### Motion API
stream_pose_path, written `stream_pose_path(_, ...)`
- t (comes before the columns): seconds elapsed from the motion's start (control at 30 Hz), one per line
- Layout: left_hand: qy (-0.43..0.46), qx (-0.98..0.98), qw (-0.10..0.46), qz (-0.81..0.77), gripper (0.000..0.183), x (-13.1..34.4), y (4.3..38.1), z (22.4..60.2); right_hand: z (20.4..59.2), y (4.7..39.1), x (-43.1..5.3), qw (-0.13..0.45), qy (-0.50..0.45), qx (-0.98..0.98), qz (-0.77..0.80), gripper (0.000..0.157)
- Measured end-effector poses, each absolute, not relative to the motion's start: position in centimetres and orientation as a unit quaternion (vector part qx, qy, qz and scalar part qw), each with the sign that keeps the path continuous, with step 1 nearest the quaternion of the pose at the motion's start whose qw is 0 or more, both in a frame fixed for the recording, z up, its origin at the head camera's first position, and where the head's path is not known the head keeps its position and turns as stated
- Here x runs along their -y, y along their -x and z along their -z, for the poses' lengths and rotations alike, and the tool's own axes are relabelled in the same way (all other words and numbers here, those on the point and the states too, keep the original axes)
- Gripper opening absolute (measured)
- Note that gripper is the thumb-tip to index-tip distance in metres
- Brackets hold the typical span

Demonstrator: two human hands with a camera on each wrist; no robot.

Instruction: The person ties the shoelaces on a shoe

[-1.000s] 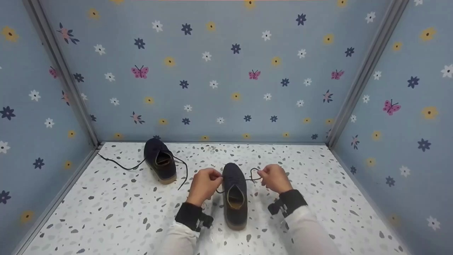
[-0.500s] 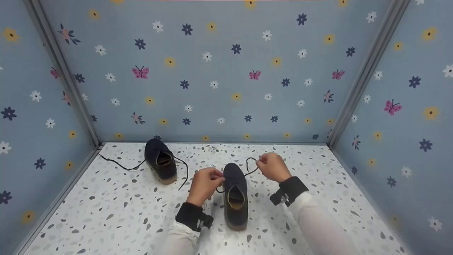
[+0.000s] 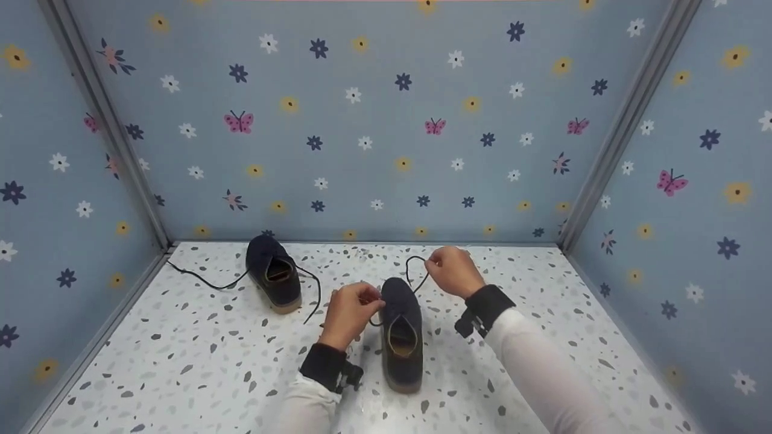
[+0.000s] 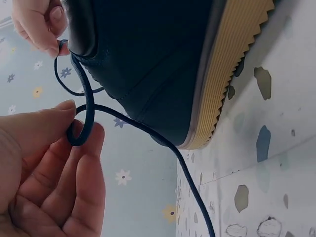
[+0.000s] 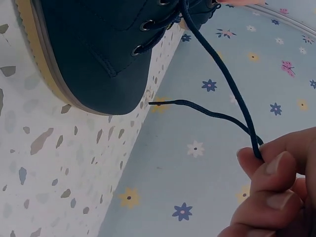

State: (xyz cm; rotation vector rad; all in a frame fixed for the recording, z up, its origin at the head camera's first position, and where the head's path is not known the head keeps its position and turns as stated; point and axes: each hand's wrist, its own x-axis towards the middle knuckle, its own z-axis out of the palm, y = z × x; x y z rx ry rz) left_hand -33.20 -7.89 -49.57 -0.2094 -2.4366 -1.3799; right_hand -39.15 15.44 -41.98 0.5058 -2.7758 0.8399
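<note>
A white terrazzo-patterned surface (image 3: 229, 361), flecked with grey chips, meets light-blue wall panels (image 3: 374, 120) printed with flowers and butterflies, grey metal strips (image 3: 627, 114) lining the corners. On it, a dark blue lace-up shoe (image 3: 403, 371) stands between two separated hands, the left hand (image 3: 350, 310) pinching its left-side lace (image 4: 88, 94), the right hand (image 3: 453, 272) its right-side lace (image 5: 222, 69); a matching shoe (image 3: 283, 296) stands farther left, near the back panel.

- Navy lace-up shoe with ridged tan sole (image 4: 153, 59): cut off above in both wrist views.
- Thin dark-blue cord lace (image 4: 186, 169): runs past the left wrist view's bottom edge.
- Bare right hand (image 5: 276, 192): cropped in right wrist view.
</note>
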Motion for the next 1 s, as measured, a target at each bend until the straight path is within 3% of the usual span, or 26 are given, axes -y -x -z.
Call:
stream_pose_path(0.5,0.095,0.826,0.183,0.524,0.016,7.9,33.4,49.9,41.5,39.6,-12.8,0.065,-0.225,0.932,-0.277,0.023)
stream_pose_path(1.0,0.080,0.822,0.178,0.535,0.018,8.1,33.5,50.1,42.0,39.4,-12.5,-0.073,-0.287,0.936,-0.193,0.022)
